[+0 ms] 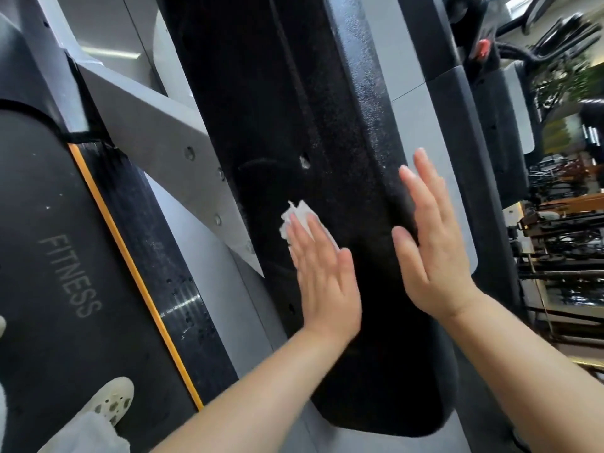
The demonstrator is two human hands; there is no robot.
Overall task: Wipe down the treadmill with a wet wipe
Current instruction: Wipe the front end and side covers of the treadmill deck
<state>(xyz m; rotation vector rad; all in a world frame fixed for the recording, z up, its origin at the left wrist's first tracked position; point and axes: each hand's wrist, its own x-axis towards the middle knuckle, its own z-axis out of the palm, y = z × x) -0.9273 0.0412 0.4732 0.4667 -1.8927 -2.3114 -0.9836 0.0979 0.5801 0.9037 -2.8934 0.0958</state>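
Wipe (295,220) under flat left hand (322,273) on treadmill (277,109).

White wet wipe (299,219), speckled black treadmill rail (327,125), orange-edged dark belt (49,256).

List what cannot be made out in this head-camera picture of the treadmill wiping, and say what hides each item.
- Wipe: mostly under the left hand; its full extent is hidden.
- Right hand: seen edge-on, so whether it touches the black panel is unclear.
- Gym gear at the right edge: blurred.
- Shoe: partly covered by a trouser leg.
- Belt: cut off by the left edge.
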